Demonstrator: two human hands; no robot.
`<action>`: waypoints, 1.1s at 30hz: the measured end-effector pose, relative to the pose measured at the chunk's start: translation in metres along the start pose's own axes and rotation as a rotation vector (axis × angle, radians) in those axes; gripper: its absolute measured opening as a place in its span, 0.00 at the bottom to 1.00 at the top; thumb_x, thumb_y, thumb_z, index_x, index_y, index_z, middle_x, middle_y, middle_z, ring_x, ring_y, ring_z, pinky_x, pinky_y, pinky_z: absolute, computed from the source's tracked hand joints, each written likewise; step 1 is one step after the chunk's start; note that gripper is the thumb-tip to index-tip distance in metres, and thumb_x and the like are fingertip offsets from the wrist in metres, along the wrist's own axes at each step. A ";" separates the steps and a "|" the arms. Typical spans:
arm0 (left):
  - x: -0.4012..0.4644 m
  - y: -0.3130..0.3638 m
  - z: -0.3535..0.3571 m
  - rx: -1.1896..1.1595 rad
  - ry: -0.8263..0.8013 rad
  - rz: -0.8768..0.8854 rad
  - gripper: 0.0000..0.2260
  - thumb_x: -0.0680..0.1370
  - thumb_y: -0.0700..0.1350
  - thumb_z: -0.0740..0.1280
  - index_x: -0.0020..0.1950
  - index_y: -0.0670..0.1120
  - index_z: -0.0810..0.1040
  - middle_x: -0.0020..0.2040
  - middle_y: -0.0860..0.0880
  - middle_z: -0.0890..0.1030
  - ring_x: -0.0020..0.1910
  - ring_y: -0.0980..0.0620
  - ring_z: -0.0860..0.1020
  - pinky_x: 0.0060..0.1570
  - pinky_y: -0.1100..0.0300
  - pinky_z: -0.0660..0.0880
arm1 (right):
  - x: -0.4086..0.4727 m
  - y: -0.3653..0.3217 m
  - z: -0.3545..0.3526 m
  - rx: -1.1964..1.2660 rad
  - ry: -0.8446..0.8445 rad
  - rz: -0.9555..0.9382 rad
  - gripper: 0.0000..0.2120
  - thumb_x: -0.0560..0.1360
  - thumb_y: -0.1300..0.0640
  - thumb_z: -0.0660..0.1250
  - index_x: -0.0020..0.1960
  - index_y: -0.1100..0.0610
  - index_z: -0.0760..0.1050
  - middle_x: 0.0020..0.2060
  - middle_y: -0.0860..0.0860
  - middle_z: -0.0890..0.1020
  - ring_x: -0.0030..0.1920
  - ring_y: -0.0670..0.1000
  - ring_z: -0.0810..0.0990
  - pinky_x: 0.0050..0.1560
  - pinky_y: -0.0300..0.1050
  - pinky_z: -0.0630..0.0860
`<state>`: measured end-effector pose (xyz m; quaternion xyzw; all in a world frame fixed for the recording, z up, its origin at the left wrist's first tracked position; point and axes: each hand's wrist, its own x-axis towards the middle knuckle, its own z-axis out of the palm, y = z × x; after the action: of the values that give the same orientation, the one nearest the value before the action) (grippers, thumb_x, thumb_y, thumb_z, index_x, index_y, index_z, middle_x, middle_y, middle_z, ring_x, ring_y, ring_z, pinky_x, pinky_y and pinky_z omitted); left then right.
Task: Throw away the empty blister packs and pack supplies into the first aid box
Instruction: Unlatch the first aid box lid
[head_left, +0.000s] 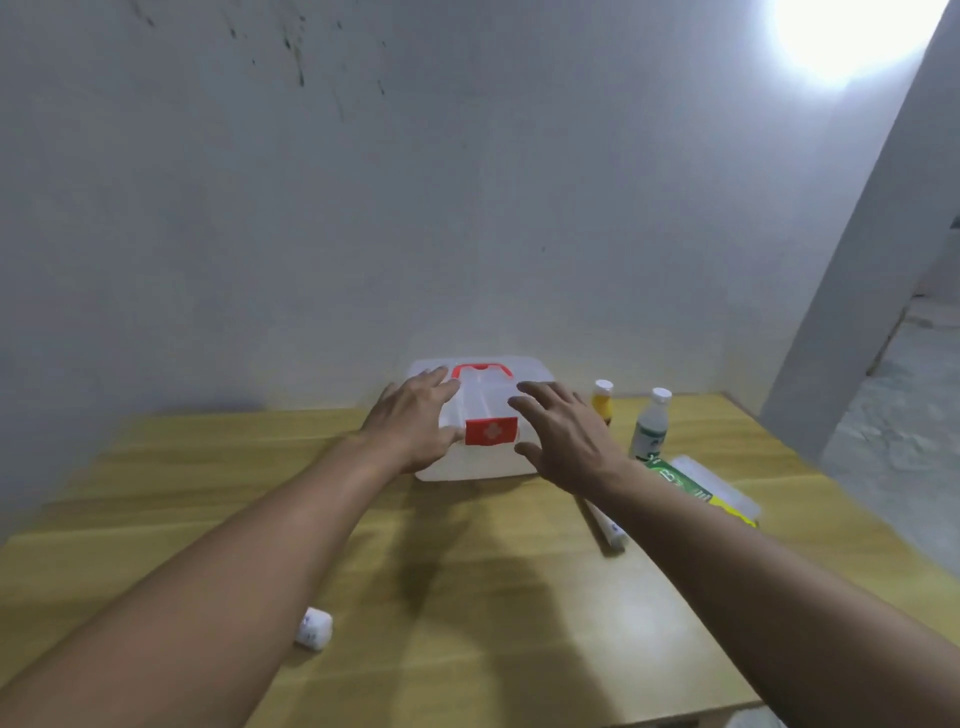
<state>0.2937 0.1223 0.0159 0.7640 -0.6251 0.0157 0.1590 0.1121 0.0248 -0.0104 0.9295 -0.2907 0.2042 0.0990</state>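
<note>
A translucent white first aid box (483, 400) with a red handle and a red latch bearing a white cross stands closed at the far middle of the wooden table (467, 597). My left hand (415, 421) lies spread against the box's left side and lid. My right hand (563, 436) hovers spread over its right front corner; whether it touches is unclear. A white tube (605, 525) lies under my right forearm. A white bandage roll (313, 627) sits beside my left forearm. No blister pack is visible.
To the right of the box stand a small yellow bottle (602, 401) and a clear bottle with a white cap (651, 426). A green and yellow packet (691, 486) lies on a clear tray (727, 488). A grey wall rises behind the table.
</note>
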 end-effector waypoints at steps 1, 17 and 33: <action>0.005 -0.002 0.003 -0.003 0.007 -0.002 0.30 0.79 0.54 0.63 0.78 0.48 0.58 0.80 0.49 0.55 0.79 0.51 0.54 0.76 0.50 0.53 | 0.002 0.003 0.004 -0.032 -0.005 -0.032 0.29 0.71 0.52 0.73 0.68 0.57 0.69 0.70 0.58 0.70 0.70 0.59 0.69 0.68 0.53 0.68; 0.043 -0.010 0.028 -0.087 -0.047 -0.127 0.40 0.77 0.64 0.59 0.79 0.44 0.46 0.81 0.47 0.44 0.79 0.50 0.42 0.77 0.51 0.45 | 0.015 0.033 0.046 -0.127 0.058 -0.264 0.36 0.75 0.48 0.68 0.76 0.55 0.55 0.75 0.57 0.61 0.75 0.58 0.61 0.72 0.61 0.62; 0.058 -0.046 0.020 -0.180 -0.169 -0.010 0.39 0.73 0.62 0.67 0.79 0.55 0.51 0.80 0.54 0.41 0.79 0.52 0.40 0.76 0.41 0.41 | 0.012 0.029 0.060 -0.111 0.367 -0.444 0.24 0.74 0.50 0.69 0.67 0.52 0.68 0.67 0.62 0.74 0.63 0.63 0.74 0.60 0.64 0.69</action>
<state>0.3475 0.0693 -0.0010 0.7482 -0.6316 -0.1058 0.1736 0.1234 -0.0224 -0.0570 0.9111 -0.0683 0.3261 0.2427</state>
